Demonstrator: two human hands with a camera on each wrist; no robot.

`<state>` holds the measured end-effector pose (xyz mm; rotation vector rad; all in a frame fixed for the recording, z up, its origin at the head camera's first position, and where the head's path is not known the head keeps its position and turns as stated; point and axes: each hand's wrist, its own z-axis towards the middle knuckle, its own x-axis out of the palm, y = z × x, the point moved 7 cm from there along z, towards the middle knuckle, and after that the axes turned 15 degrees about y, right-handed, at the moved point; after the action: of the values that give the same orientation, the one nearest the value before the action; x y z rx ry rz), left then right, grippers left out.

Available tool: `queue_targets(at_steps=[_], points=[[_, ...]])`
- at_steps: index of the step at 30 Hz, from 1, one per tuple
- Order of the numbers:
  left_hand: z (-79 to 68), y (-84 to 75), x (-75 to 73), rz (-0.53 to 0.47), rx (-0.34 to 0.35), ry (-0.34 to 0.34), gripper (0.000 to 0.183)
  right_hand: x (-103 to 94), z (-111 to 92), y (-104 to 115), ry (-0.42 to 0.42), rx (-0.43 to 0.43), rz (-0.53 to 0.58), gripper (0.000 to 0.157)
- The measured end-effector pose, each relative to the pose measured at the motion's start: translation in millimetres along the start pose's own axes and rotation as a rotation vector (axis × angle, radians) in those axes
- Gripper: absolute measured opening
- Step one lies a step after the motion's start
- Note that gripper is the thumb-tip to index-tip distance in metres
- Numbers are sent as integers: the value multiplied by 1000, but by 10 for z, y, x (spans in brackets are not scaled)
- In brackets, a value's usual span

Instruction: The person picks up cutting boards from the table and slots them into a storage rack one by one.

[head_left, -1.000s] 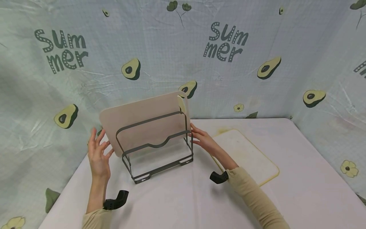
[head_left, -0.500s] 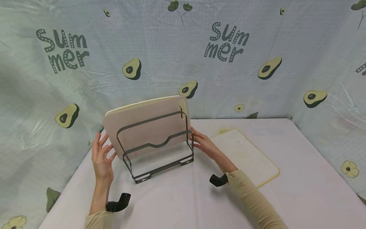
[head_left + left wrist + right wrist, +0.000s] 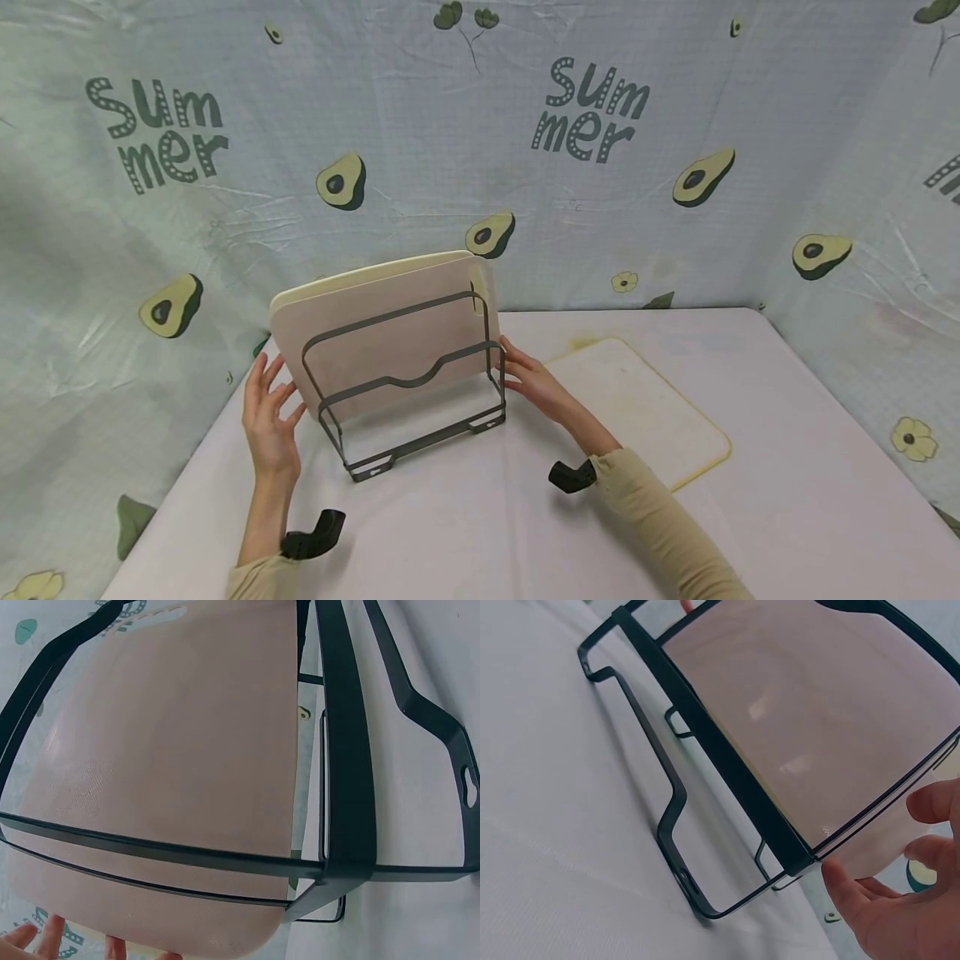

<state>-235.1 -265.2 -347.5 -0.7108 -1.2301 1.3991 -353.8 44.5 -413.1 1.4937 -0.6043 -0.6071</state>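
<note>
A pale pink cutting board [image 3: 390, 333] leans back in a dark metal rack [image 3: 416, 382], with the rack's wire frames crossing its front. Behind it, the top edge of a pale yellow board [image 3: 360, 277] shows above the pink one. My left hand [image 3: 272, 425] is beside the boards' left end, fingers spread, fingertips [image 3: 51, 930] right at their edge. At the right end, my right hand [image 3: 540, 387] has its fingers reaching along the rack's side, right at the corner of the pink board. The far sides of the boards are hidden.
A white cutting board [image 3: 637, 408] with a yellow rim lies flat on the white table [image 3: 420, 533] to the right, partly behind the right arm. A printed cloth [image 3: 420, 100] hangs behind and at both sides of the table.
The pink board has come down a little at its top, and the yellow board's edge has come into sight above it. My left hand has moved slightly down and right.
</note>
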Motion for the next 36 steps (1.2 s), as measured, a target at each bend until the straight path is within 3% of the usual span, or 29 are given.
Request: queue_targets(at_steps=[4, 8, 14, 21, 27, 32, 36], points=[[28, 89, -61, 0, 36, -2, 46, 7, -31, -2, 13, 17, 2, 55], [1, 87, -118, -21, 31, -47, 45, 21, -83, -5, 33, 44, 16, 58], [-134, -115, -68, -23, 14, -93, 43, -3, -226, -34, 34, 79, 6, 57], [-257, -309, -9, -20, 107, -95, 40, -52, -443, -55, 43, 81, -3, 56], [-347, -478, 133, -66, 198, -22, 39, -109, -661, -79, 19, 98, -11, 57], [-411, -608, 273, -146, 270, 100, 39, -172, -828, -89, 0, 102, -16, 57], [-454, -700, 437, -149, 272, 200, 39, -229, -968, -53, -10, 83, -41, 56]])
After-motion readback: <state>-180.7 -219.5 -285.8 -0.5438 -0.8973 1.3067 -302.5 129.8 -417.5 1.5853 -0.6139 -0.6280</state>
